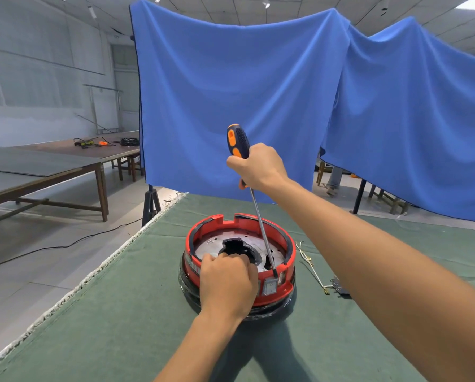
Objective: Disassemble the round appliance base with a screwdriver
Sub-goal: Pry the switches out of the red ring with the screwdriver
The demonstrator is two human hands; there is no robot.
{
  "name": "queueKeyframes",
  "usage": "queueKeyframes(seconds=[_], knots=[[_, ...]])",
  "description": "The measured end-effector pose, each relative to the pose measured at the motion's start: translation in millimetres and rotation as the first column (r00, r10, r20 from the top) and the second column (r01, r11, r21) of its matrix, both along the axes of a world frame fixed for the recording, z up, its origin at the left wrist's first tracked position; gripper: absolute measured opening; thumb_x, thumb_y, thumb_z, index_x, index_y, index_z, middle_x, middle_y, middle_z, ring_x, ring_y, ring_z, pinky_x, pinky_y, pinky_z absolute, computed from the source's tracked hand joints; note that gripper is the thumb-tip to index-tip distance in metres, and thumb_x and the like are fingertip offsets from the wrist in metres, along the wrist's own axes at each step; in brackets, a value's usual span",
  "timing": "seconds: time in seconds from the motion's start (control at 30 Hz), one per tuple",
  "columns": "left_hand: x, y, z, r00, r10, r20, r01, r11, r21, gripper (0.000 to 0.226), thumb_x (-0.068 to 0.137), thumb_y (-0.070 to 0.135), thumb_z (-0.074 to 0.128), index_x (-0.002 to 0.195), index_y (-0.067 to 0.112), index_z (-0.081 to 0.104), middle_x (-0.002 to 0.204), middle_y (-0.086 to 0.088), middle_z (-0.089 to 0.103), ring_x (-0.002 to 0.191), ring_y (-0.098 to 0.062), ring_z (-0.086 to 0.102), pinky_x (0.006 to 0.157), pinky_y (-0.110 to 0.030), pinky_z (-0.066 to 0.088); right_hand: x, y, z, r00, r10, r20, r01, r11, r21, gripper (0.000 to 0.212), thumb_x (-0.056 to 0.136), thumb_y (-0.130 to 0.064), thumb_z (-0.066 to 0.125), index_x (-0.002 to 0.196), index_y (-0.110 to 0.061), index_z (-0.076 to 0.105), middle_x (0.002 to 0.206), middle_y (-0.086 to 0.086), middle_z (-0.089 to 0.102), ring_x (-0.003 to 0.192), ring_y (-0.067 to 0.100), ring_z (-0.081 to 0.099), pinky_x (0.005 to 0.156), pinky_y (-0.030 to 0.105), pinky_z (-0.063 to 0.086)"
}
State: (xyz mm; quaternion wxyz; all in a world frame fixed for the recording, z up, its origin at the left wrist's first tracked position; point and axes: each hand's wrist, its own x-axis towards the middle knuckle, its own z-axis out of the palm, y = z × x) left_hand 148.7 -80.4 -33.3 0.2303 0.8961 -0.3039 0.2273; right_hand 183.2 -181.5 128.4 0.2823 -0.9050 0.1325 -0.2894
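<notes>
Red round appliance base (286, 260) sits on the counter (120, 312); our left hand (226, 282) clasps its rim, our right hand (258, 166) grips the screwdriver (237, 142), tip inside.

left hand (226, 282) grips red round plastic appliance base (283, 241) rim; right hand (258, 166) holds orange-and-navy-handled screwdriver (237, 140), tip at inner rim.

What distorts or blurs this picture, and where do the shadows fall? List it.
Head view: wide-angle bending curves the green cloth-covered table edges and the hanging blue cloth backdrop; focus is sharp on the red round appliance base; soft shadows lie beneath base and forearms; mild glare on its metal plate.
</notes>
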Motion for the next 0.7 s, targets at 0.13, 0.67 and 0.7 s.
queueKeyframes(seconds=[0.13, 0.67, 0.7], knots=[[-1, 0, 2, 1.000, -0.020, -0.018, 0.020, 0.999, -0.037, 0.036, 0.086, 0.027, 0.026, 0.059, 0.019, 0.048, 0.066, -0.001, 0.061, 0.061, -0.021, 0.039, 0.080, -0.033, 0.037, -17, 3, 5, 0.994, 0.105, 0.017, -0.106, 0.994, 0.041, 0.020, 0.082, -0.023, 0.054, 0.070, -0.007, 0.052, 0.051, 0.007, 0.062, 0.044, 0.011, 0.056, 0.047, 0.022, 0.040], [-3, 1, 1, 0.999, -0.017, 0.046, 0.019, 0.999, -0.045, 0.029, 0.078, 0.026, 0.023, 0.049, 0.021, 0.027, 0.061, -0.001, 0.058, 0.061, -0.019, 0.036, 0.066, -0.032, 0.016, -155, -74, -82, 0.584, -0.603, 0.544, -0.034, 0.651, 0.758, 0.025, 0.085, -0.023, 0.056, 0.061, -0.015, 0.050, 0.043, 0.000, 0.061, 0.040, 0.011, 0.052, 0.043, 0.017, 0.035], [-4, 1, 1, 0.998, -0.020, 0.053, 0.023, 0.998, -0.050, 0.029, 0.078, 0.026, 0.024, 0.049, 0.021, 0.027, 0.061, -0.002, 0.059, 0.061, -0.020, 0.038, 0.066, -0.032, 0.016, -155, -74, -88, 0.569, -0.624, 0.536, -0.041, 0.629, 0.776, 0.025, 0.084, -0.024, 0.056, 0.062, -0.015, 0.051, 0.044, 0.001, 0.061, 0.039, 0.011, 0.051, 0.045, 0.018, 0.035]])
